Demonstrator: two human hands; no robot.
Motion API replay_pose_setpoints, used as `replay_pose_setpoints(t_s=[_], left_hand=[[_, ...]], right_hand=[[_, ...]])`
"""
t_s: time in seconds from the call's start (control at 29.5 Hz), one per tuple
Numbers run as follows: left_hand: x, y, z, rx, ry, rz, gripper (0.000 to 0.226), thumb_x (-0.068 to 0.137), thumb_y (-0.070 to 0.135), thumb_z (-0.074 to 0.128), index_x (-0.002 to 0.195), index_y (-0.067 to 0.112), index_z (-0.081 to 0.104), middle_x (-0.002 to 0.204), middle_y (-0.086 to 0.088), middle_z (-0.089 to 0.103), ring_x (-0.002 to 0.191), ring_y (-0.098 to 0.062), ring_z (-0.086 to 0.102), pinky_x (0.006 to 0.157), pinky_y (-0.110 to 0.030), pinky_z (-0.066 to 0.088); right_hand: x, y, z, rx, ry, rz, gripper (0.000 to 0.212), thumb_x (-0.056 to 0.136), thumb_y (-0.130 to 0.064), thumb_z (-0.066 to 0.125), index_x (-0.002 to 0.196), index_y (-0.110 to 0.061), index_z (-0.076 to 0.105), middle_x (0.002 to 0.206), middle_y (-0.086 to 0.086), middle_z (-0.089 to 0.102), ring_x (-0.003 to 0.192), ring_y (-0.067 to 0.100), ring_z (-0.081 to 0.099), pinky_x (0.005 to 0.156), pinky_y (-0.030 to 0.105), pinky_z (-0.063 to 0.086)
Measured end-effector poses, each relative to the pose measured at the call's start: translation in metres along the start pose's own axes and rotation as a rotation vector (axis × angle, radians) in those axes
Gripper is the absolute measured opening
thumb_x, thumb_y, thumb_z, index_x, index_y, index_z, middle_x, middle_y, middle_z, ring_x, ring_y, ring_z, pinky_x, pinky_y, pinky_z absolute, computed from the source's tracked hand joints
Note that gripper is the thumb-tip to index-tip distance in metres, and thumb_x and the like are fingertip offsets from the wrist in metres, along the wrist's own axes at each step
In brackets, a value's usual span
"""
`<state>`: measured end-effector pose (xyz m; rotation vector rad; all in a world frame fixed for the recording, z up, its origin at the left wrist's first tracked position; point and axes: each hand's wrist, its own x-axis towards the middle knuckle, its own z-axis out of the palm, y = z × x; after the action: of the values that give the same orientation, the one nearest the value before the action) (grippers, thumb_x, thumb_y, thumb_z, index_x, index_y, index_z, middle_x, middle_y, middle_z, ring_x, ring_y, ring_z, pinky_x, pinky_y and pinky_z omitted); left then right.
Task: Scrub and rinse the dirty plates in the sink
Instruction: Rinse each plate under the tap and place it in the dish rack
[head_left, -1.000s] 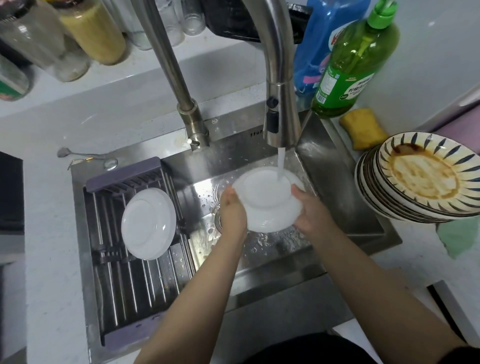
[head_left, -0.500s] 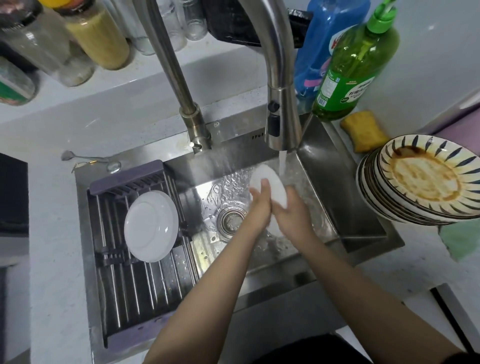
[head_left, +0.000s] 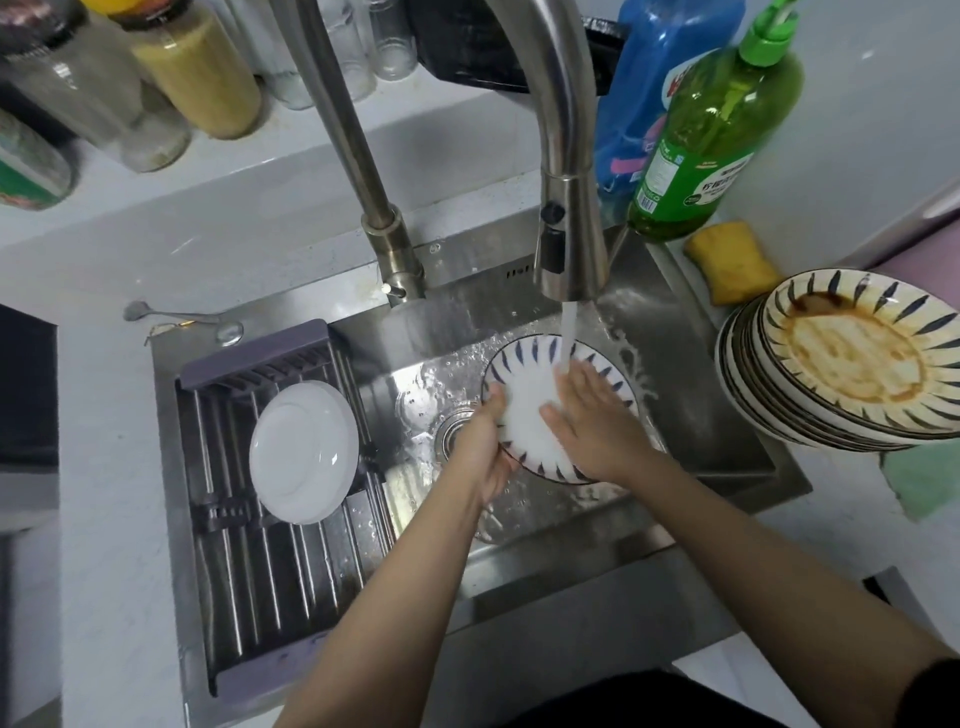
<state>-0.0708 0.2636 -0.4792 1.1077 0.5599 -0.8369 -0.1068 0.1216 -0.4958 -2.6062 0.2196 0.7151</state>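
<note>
A white plate with dark blue rim strokes (head_left: 524, 415) is held face up over the steel sink (head_left: 727, 431), under the running tap (head_left: 569, 249). My left hand (head_left: 480, 447) grips its left edge, thumb on top. My right hand (head_left: 592, 421) lies flat on the plate's inside, fingers straight, with the water stream falling beside the fingertips. A stack of several dirty striped plates (head_left: 852, 374) with brown sauce stains sits on the counter to the right. One plate (head_left: 304, 452) lies upside down on the drying rack (head_left: 234, 545).
A green dish-soap bottle (head_left: 711, 140) and a blue bottle (head_left: 644, 88) stand behind the sink, with a yellow sponge (head_left: 732, 262) beside them. Jars (head_left: 197, 67) line the back shelf. A spoon (head_left: 176, 314) lies on the counter left of the tap. A green cloth (head_left: 930, 480) lies under the stack.
The plate was turned from bottom up, through on edge, to face up under the stream. My right hand moved from gripping its rim to lying flat on its inside.
</note>
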Motion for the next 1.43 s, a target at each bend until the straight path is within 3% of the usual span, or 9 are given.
replay_pose_setpoints(t_s=[0.14, 0.31, 0.44, 0.58, 0.81, 0.92, 1.09, 1.22, 1.43], left_hand=[[-0.003, -0.002, 0.003, 0.114, -0.043, 0.059, 0.064, 0.091, 0.057, 0.041, 0.138, 0.014, 0.045, 0.134, -0.010, 0.057, 0.130, -0.024, 0.049, 0.112, -0.045, 0.036], [-0.004, 0.013, -0.017, -0.090, 0.078, 0.087, 0.045, 0.104, 0.038, 0.030, 0.121, 0.005, 0.056, 0.112, -0.014, 0.067, 0.101, -0.024, 0.065, 0.093, -0.038, 0.051], [-0.009, 0.020, -0.037, -0.137, 0.131, 0.066, 0.045, 0.104, 0.035, 0.030, 0.131, 0.005, 0.051, 0.120, -0.014, 0.063, 0.094, -0.023, 0.064, 0.070, -0.033, 0.055], [-0.024, 0.029, -0.051, -0.132, 0.126, 0.077, 0.043, 0.103, 0.037, 0.038, 0.124, 0.005, 0.058, 0.118, -0.013, 0.066, 0.090, -0.021, 0.067, 0.064, -0.030, 0.058], [-0.057, 0.063, -0.090, 0.038, 0.164, 0.268, 0.061, 0.094, 0.058, 0.043, 0.136, 0.014, 0.050, 0.137, -0.004, 0.056, 0.122, -0.012, 0.055, 0.099, -0.032, 0.046], [-0.070, 0.072, -0.113, 0.196, 0.200, 0.405, 0.031, 0.102, 0.035, 0.038, 0.131, 0.027, 0.046, 0.111, 0.020, 0.058, 0.091, 0.014, 0.055, 0.090, -0.022, 0.041], [-0.083, 0.079, -0.171, 0.270, 0.362, 0.480, 0.067, 0.077, 0.044, 0.066, 0.139, 0.031, 0.044, 0.131, 0.003, 0.057, 0.112, -0.013, 0.058, 0.089, -0.035, 0.051], [-0.079, 0.073, -0.210, 0.258, 0.508, 0.411, 0.064, 0.072, 0.044, 0.066, 0.132, 0.029, 0.049, 0.128, -0.001, 0.059, 0.115, -0.022, 0.058, 0.098, -0.047, 0.049], [-0.053, 0.048, -0.233, 0.241, 0.702, 0.252, 0.095, 0.059, 0.058, 0.061, 0.142, 0.014, 0.042, 0.132, -0.011, 0.056, 0.119, -0.031, 0.055, 0.101, -0.049, 0.046]], right_hand=[[0.008, -0.035, 0.004, 0.152, 0.003, -0.162, 0.052, 0.103, -0.039, 0.011, 0.151, -0.028, -0.005, 0.158, -0.006, -0.009, 0.140, 0.010, -0.023, 0.117, 0.032, -0.014], [-0.023, -0.031, 0.002, 0.050, -0.120, -0.516, 0.055, 0.099, -0.047, 0.015, 0.150, -0.028, 0.016, 0.153, -0.019, 0.011, 0.139, -0.004, -0.002, 0.116, 0.021, -0.003], [-0.037, -0.001, 0.010, -0.065, 0.262, -0.629, 0.045, 0.091, -0.047, 0.042, 0.123, -0.023, 0.063, 0.131, -0.008, 0.059, 0.122, 0.009, 0.054, 0.097, 0.030, 0.047], [-0.041, -0.022, 0.014, 0.024, 0.498, -0.681, 0.027, 0.086, -0.019, 0.049, 0.092, -0.008, 0.073, 0.104, 0.003, 0.072, 0.094, 0.017, 0.067, 0.080, 0.029, 0.044], [-0.051, -0.103, -0.013, 0.602, 0.369, -0.400, 0.001, 0.088, -0.020, 0.061, 0.087, -0.021, 0.061, 0.064, -0.013, 0.057, 0.062, -0.003, 0.053, 0.054, 0.005, 0.036], [-0.040, -0.137, -0.026, 0.914, 0.225, -0.314, 0.013, 0.090, -0.010, 0.061, 0.087, -0.022, 0.059, 0.077, -0.011, 0.063, 0.067, 0.006, 0.057, 0.058, 0.010, 0.042], [-0.012, -0.184, -0.028, 1.334, -0.063, -0.153, 0.011, 0.095, -0.012, 0.054, 0.088, -0.013, 0.062, 0.085, 0.002, 0.066, 0.079, 0.020, 0.061, 0.069, 0.035, 0.050], [0.023, -0.212, -0.003, 1.241, -0.161, -0.055, 0.013, 0.096, -0.015, 0.054, 0.095, -0.008, 0.065, 0.090, 0.006, 0.067, 0.080, 0.020, 0.062, 0.063, 0.029, 0.052], [0.056, -0.231, 0.038, 0.922, 0.042, -0.004, 0.025, 0.091, -0.014, 0.062, 0.113, -0.002, 0.068, 0.096, 0.006, 0.068, 0.083, 0.015, 0.058, 0.065, 0.022, 0.044]])
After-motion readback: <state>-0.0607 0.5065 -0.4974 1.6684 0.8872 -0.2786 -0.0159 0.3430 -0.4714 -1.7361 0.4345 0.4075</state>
